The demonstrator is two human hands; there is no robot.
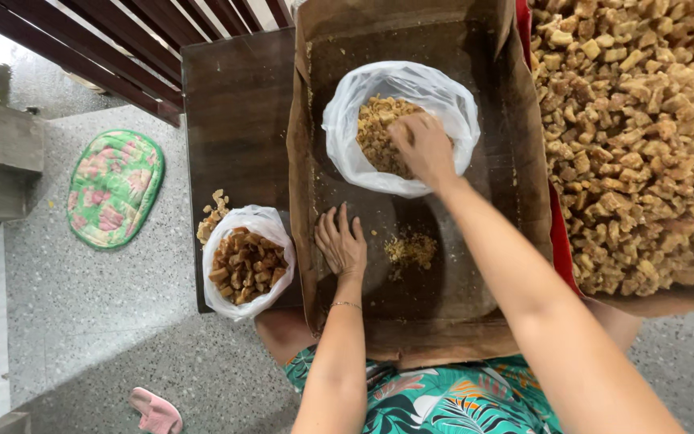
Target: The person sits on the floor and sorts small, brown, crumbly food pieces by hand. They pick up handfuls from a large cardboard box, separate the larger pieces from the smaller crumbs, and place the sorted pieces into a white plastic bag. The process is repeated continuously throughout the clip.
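Observation:
My right hand (422, 148) reaches into a white plastic bag (443, 100) that sits in a brown cardboard box (516, 161). Its fingers are closed around light brown crumbly pieces (373, 133) inside the bag. My left hand (341, 243) lies flat and open on the box floor, just left of a small heap of crumbs (411, 251). A second white bag of darker brown chunks (246, 264) stands on the dark wooden table (234, 120) left of the box, with a few loose pieces (212, 215) beside it.
A large pile of tan fried chunks (644, 137) fills the right side, edged by red (560, 241). The speckled floor holds a green and pink mat (114, 186) at left and a pink slipper (156, 412) near the bottom. Dark railings (122, 48) run across the top left.

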